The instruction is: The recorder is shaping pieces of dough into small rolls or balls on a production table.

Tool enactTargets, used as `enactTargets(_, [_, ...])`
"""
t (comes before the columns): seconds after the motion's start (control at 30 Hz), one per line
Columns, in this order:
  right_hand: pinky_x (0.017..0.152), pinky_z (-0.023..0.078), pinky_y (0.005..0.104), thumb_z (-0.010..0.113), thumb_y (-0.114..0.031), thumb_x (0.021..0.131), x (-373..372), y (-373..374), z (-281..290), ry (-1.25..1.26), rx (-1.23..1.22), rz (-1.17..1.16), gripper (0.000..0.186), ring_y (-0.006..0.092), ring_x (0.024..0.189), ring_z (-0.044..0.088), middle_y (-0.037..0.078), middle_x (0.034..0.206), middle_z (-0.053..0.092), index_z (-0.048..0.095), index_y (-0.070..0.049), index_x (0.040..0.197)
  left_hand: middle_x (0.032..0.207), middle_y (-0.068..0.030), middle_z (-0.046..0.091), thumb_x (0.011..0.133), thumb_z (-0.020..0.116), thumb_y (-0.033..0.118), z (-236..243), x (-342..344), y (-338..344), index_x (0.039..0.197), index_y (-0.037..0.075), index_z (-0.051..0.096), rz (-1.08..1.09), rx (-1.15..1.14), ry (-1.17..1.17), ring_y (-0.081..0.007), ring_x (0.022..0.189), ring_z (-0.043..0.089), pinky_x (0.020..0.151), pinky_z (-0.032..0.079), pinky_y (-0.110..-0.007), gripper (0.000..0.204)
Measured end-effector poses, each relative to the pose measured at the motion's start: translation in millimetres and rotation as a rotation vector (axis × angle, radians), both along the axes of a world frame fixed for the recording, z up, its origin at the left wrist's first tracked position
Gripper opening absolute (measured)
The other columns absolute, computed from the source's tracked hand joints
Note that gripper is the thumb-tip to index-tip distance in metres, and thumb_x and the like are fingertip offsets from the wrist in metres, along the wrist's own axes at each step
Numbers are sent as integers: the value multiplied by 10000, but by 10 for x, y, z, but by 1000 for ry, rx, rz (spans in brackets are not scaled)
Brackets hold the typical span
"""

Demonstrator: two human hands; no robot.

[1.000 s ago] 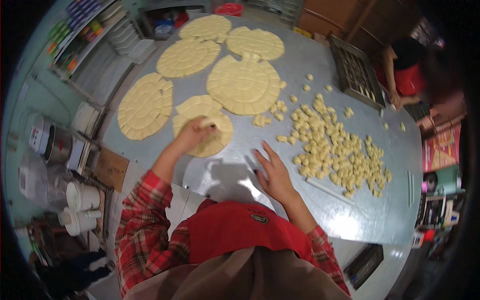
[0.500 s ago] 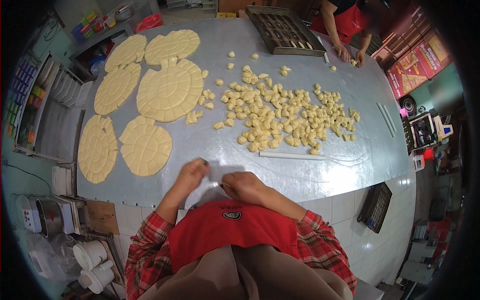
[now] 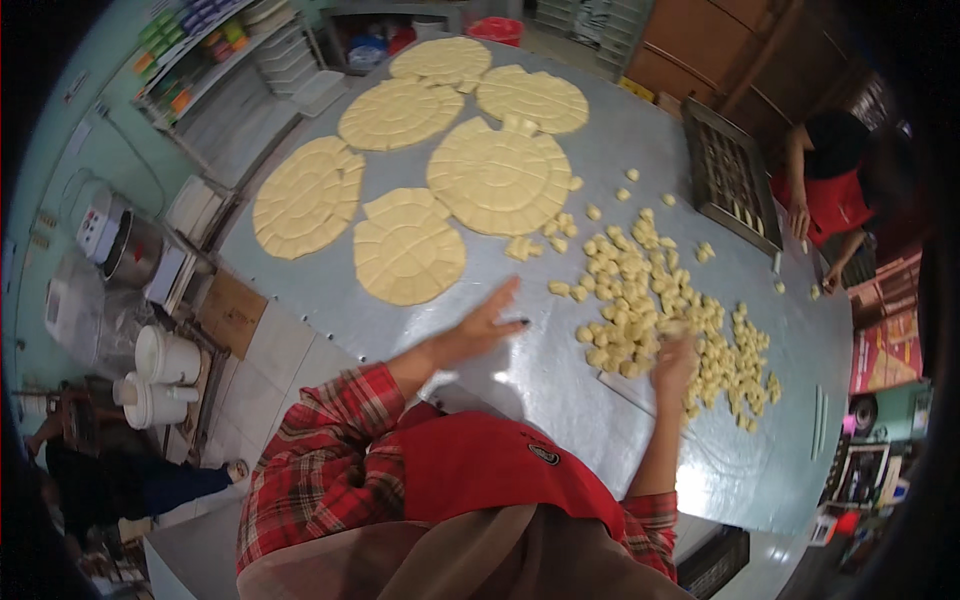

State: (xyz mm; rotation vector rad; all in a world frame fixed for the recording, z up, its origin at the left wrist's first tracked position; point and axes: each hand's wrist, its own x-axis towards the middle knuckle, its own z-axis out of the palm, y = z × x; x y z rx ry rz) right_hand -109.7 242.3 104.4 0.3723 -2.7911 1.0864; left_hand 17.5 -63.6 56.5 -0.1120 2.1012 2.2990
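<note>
My left hand (image 3: 487, 328) hovers over the steel table (image 3: 500, 370), its fingers spread and nothing in them. Close beyond it lies a scored round sheet of pale dough (image 3: 408, 250). Over to the right, my right hand (image 3: 676, 365) is at the near side of a heap of small dough pieces (image 3: 622, 305). Its fingers are smeared by motion, so I cannot make out whether they hold a piece. A white rod (image 3: 622, 388) like a rolling pin lies beside that hand, partly hidden by it.
Several more scored dough rounds (image 3: 500, 178) cover the table's far left. A dark baking tray (image 3: 738, 235) stands at the far right, near a co-worker's hand (image 3: 800, 220). Two thin white rods (image 3: 820, 420) lie by the right edge. Behind my left side are white buckets (image 3: 165, 357) and another person's foot (image 3: 237, 470).
My hands, close together before me, have parted: the left opened and reached forward, the right went out to the dough pieces. My view has turned, shifting the table's contents rightward.
</note>
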Motion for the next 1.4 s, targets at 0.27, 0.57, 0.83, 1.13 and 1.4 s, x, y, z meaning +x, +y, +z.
enactTargets(0.27, [1064, 175, 475, 554, 20, 701, -448, -55, 445, 654, 160, 105, 631, 376, 1307, 261, 211, 1395, 310, 387, -41, 1306, 1244, -188, 493, 825, 554, 124, -486, -248, -2817, 1238, 25, 466, 706, -1139, 132, -304, 1137, 487, 961, 393, -366, 434])
enactTargets(0.57, [1029, 295, 422, 531, 62, 696, 783, -1175, -214, 83, 23, 413, 519, 399, 1255, 336, 243, 1370, 321, 513, -52, 1202, 1148, -157, 545, 742, 663, 342, -38, -631, -2871, 1162, 84, 542, 137, -1376, -631, -296, 1078, 520, 908, 429, -415, 508])
enactTargets(0.83, [988, 371, 372, 503, 76, 749, 950, -1463, -227, -60, -34, 502, 440, 340, 1221, 416, 196, 1370, 355, 539, -55, 1167, 1006, -263, 589, 837, 573, 238, -669, -659, -4241, 1140, -45, 459, 915, -1144, -255, -370, 932, 587, 746, 477, -418, 430])
enactTargets(1.13, [922, 430, 376, 527, 52, 732, 856, -1587, -74, -18, -15, 555, 440, 336, 1148, 483, 202, 1333, 393, 549, -68, 1155, 935, -86, 616, 790, 652, 164, 629, -838, -2926, 1180, -45, 465, 353, -518, -269, -160, 736, 572, 608, 470, -298, 480])
enactTargets(1.4, [767, 489, 376, 638, -51, 706, 764, -2032, 414, 336, -62, 845, 522, 329, 950, 554, 191, 1159, 501, 467, -15, 1198, 720, -33, 594, 884, 489, 154, 1218, -222, -875, 913, 21, 620, -667, -485, -172, -109, 644, 517, 583, 435, -280, 189])
